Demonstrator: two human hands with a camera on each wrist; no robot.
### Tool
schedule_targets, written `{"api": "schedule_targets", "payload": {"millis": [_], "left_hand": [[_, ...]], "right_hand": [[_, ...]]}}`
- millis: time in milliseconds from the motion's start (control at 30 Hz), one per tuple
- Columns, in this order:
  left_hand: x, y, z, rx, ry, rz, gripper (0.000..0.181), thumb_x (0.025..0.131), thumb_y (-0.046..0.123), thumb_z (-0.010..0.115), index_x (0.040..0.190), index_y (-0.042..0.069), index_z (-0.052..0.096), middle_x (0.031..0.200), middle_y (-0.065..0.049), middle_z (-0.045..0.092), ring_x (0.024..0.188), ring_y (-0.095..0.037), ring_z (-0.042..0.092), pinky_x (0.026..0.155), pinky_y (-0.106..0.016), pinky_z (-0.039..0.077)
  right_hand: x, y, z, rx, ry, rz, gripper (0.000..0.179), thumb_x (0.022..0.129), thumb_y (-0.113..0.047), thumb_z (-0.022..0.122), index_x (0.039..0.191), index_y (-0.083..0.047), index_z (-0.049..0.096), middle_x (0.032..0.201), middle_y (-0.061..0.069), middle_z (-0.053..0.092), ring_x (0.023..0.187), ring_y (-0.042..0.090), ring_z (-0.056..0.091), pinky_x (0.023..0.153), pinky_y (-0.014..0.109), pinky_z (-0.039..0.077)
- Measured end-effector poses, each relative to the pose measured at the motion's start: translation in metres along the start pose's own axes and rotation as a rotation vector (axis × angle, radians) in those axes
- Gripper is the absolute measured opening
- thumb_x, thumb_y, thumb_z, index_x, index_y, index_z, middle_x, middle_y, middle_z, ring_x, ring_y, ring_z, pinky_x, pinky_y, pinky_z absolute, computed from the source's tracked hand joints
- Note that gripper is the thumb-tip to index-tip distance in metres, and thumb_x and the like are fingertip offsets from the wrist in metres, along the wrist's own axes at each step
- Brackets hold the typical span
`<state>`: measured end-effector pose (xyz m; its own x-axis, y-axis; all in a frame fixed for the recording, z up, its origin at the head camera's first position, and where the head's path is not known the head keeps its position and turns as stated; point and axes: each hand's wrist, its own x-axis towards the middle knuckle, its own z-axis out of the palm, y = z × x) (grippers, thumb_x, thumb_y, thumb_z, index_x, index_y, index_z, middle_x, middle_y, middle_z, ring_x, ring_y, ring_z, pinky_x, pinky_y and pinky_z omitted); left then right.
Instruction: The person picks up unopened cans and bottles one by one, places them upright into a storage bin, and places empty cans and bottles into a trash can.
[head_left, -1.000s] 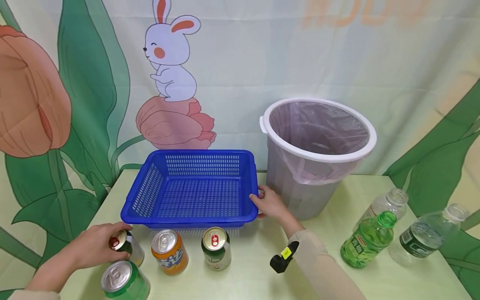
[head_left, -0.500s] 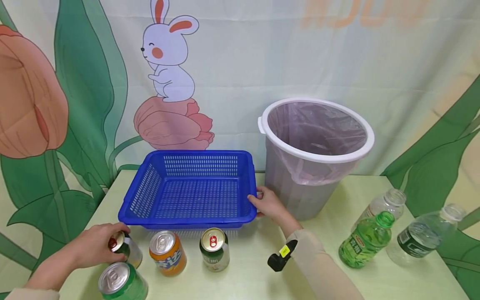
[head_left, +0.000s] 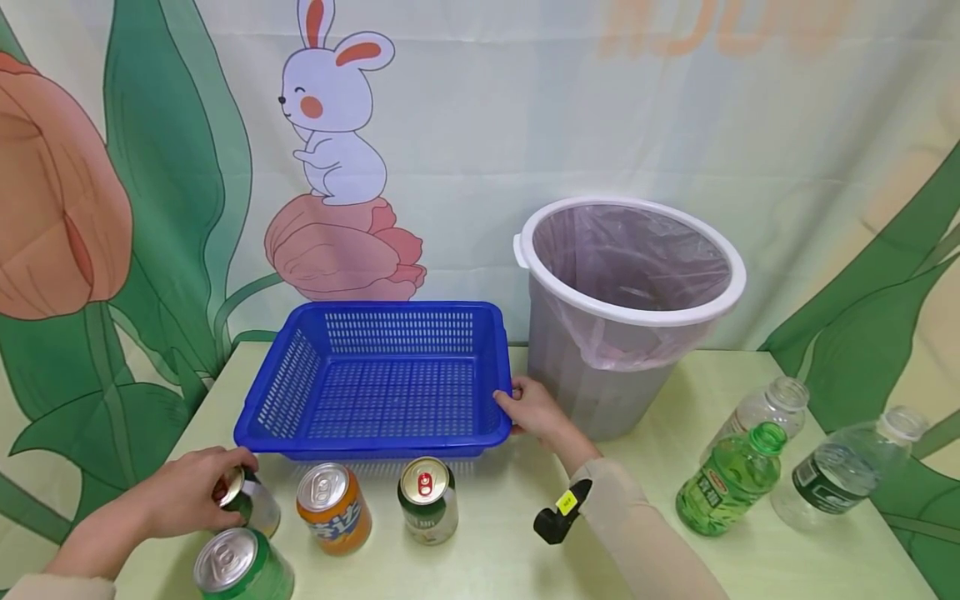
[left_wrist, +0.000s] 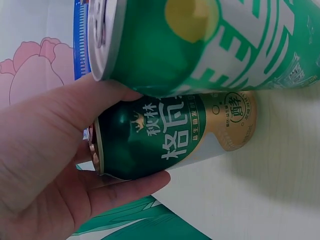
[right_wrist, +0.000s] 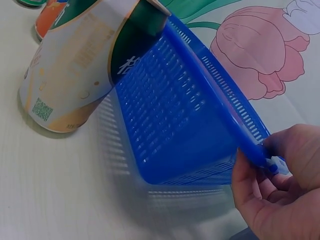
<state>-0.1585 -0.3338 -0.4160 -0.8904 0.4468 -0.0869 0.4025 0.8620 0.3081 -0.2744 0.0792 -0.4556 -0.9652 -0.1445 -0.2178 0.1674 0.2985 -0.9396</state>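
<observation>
My left hand [head_left: 176, 496] grips a dark green and gold drink can [left_wrist: 145, 137] near its top, thumb on one side and fingers on the other. The can stands on the table at the left. A bright green can [head_left: 251, 571] is just in front of it, hiding part of it in the left wrist view. With thumb and fingers, my right hand [head_left: 542, 417] pinches the right rim of a blue plastic basket [head_left: 375, 444], whose inside holds nothing. An orange can [head_left: 335, 512] and another dark green can [head_left: 429, 504] stand upright before the basket.
A grey bin [head_left: 600, 383] with a white rim and plastic liner stands right of the basket. Farther right are a green bottle [head_left: 727, 483], a clear bottle [head_left: 750, 412] behind it and another labelled clear bottle [head_left: 840, 475]. A patterned cloth hangs behind the table.
The head view has shifted slightly, so everything appears a little farther left. Both hands keep their holds on the can and the basket rim.
</observation>
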Motion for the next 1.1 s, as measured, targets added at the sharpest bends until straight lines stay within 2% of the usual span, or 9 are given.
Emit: {"api": "schedule_targets", "payload": {"millis": [167,367,500,733,900,1100], "left_hand": [[-0.001,-0.002,-0.001,-0.013,-0.023,0.009,0.047,0.064,0.020,0.081,0.102,0.011,0.056,0.073,0.005,0.043,0.062,-0.001,0.038,0.052,-0.020,0.033],[-0.002,-0.003,-0.001,-0.024,-0.061,-0.030,0.047,0.064,0.019,0.081,0.103,0.013,0.055,0.076,0.003,0.043,0.063,-0.003,0.038,0.052,-0.020,0.033],[-0.003,-0.003,-0.001,-0.020,-0.066,-0.041,0.047,0.064,0.019,0.080,0.103,0.015,0.054,0.078,0.003,0.043,0.063,-0.003,0.039,0.052,-0.021,0.032],[-0.004,-0.004,-0.003,0.014,-0.055,-0.026,0.048,0.063,0.019,0.080,0.103,0.016,0.054,0.081,0.003,0.043,0.064,-0.002,0.038,0.052,-0.021,0.032],[-0.005,-0.004,-0.006,0.021,-0.058,-0.011,0.046,0.063,0.019,0.079,0.102,0.017,0.053,0.081,0.004,0.043,0.064,-0.002,0.038,0.052,-0.021,0.032],[-0.006,-0.002,-0.012,0.039,-0.062,-0.032,0.047,0.061,0.018,0.078,0.100,0.019,0.052,0.081,0.004,0.042,0.063,-0.003,0.037,0.052,-0.021,0.031]], "right_hand": [[0.000,0.001,0.000,0.052,-0.024,0.024,0.027,0.094,-0.013,0.051,0.113,0.006,0.048,0.104,0.024,0.059,0.089,0.035,0.064,0.064,0.035,0.056],[0.001,0.003,0.001,0.118,-0.048,0.038,0.025,0.095,-0.012,0.048,0.113,0.006,0.047,0.108,0.028,0.057,0.095,0.039,0.062,0.067,0.035,0.056],[0.002,0.002,0.001,0.119,-0.051,0.042,0.024,0.096,-0.013,0.047,0.111,0.006,0.048,0.107,0.027,0.058,0.092,0.037,0.063,0.066,0.034,0.056],[0.002,0.001,0.001,0.147,-0.055,0.044,0.021,0.095,-0.012,0.047,0.107,0.005,0.049,0.104,0.027,0.059,0.087,0.033,0.064,0.063,0.031,0.055],[0.003,0.002,0.000,0.139,-0.061,0.048,0.023,0.095,-0.012,0.047,0.110,0.006,0.048,0.105,0.026,0.059,0.088,0.034,0.064,0.064,0.032,0.056],[0.003,0.001,0.000,0.123,-0.063,0.061,0.024,0.096,-0.013,0.046,0.111,0.006,0.048,0.105,0.026,0.059,0.089,0.033,0.064,0.066,0.034,0.056]]}}
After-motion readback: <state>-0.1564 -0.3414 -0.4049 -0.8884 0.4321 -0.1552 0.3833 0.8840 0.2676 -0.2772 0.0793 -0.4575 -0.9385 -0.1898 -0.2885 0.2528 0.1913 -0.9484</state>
